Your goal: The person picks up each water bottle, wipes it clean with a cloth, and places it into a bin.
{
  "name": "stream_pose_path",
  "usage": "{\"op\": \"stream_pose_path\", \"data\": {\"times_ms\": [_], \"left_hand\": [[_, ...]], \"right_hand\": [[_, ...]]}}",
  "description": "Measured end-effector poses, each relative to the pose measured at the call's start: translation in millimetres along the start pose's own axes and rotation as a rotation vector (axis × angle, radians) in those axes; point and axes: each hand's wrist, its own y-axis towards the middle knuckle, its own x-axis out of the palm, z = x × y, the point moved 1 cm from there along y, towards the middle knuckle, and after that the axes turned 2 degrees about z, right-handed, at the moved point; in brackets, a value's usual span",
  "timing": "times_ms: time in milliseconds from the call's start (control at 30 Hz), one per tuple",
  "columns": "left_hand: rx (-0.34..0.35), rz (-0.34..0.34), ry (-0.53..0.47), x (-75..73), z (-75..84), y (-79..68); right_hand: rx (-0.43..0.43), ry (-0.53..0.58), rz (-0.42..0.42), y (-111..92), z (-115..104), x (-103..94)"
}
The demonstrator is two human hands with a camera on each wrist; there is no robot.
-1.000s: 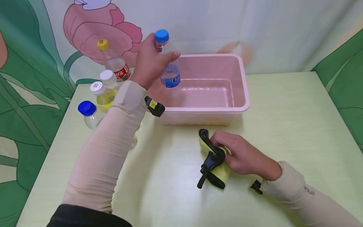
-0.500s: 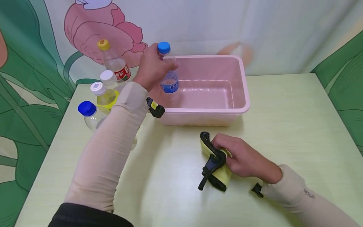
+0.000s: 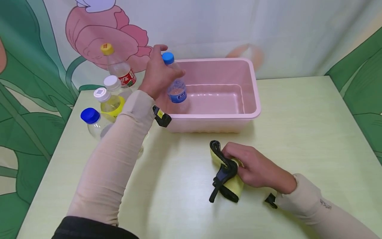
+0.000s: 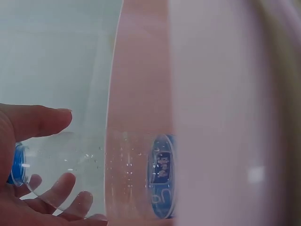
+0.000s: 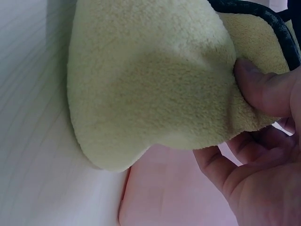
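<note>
A clear plastic bottle with a light-blue cap (image 3: 168, 58) and blue label stands inside the left end of the pink basin (image 3: 215, 125). My left hand (image 3: 161, 71) is around its upper part, index finger lifted off beside the cap. In the left wrist view the thumb (image 4: 42, 121) is spread away from the bottle (image 4: 80, 160), and the other fingers lie loosely behind it. My right hand (image 3: 253, 164) pinches a folded yellow cloth (image 3: 235, 184) with black edging, low over the table in front of the basin. The right wrist view shows the cloth's fuzzy side (image 5: 155, 84) under the thumb.
Left of the basin stand a yellow-capped bottle with a red label (image 3: 127, 78), a white-capped bottle (image 3: 112, 83), a white-capped bottle with a yellow label (image 3: 111, 106) and a blue-capped bottle (image 3: 96, 124). My left forearm passes over part of them. A printed curtain (image 3: 209, 26) hangs behind.
My left hand has lowered the blue-capped bottle into the basin, and its fingers have loosened and spread. The right hand keeps its grip on the cloth, nearly in place.
</note>
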Motion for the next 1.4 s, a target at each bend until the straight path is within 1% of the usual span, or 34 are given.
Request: {"op": "stream_pose_path", "data": {"times_ms": [167, 300, 367, 467, 600, 667, 700, 867, 900, 1000, 1100, 1200, 1300, 1333, 1400], "left_hand": [[-0.001, 0.016, -0.008, -3.7, 2.5, -5.2], [0.034, 0.034, -0.002, -8.0, 5.9, -10.8], [0.047, 0.033, 0.010, -11.3, 9.9, -14.1], [0.046, 0.032, 0.043, -15.5, 18.0, -19.5], [0.038, 0.046, 0.076, -23.1, 28.8, -32.3], [0.051, 0.050, 0.076, -30.1, 33.4, -41.4], [0.068, 0.054, 0.065, -34.6, 35.1, -46.3], [0.125, 0.075, 0.029, -61.3, 41.1, -72.2], [0.130, 0.080, 0.025, -67.0, 41.9, -77.5], [0.114, 0.095, 0.014, -84.8, 42.8, -93.5], [0.116, 0.144, 0.035, -106.2, 37.5, -111.1], [0.103, 0.219, 0.101, -129.3, 22.7, -128.1], [0.049, 0.258, 0.197, -147.6, -2.7, -141.5], [0.029, 0.258, 0.233, -150.9, -12.8, -144.5], [-0.008, 0.228, 0.296, -153.2, -33.2, -149.1]], "right_hand": [[-0.008, 0.003, -0.003, 0.2, -2.4, 0.0], [-0.010, -0.003, -0.002, -0.4, -4.0, -1.1], [-0.011, -0.005, 0.004, -0.7, -4.9, -2.1], [-0.021, -0.007, 0.015, 0.2, -4.2, -3.8], [-0.040, -0.003, 0.033, 2.6, -2.4, -6.2], [-0.045, -0.005, 0.040, 3.8, -1.6, -7.0], [-0.047, -0.004, 0.042, 4.3, -1.1, -7.3], [-0.051, -0.013, 0.044, 6.1, 2.2, -9.3], [-0.052, -0.015, 0.046, 6.2, 2.5, -9.6], [-0.046, -0.014, 0.048, 5.6, 2.5, -10.0], [-0.037, -0.012, 0.040, 4.9, 1.1, -9.8], [-0.024, -0.008, 0.034, 5.3, -0.7, -10.2], [-0.010, -0.007, 0.033, 5.3, -2.0, -11.1], [-0.004, -0.005, 0.033, 4.9, -2.3, -11.4], [0.003, -0.005, 0.034, 3.8, -2.8, -11.4]]}}
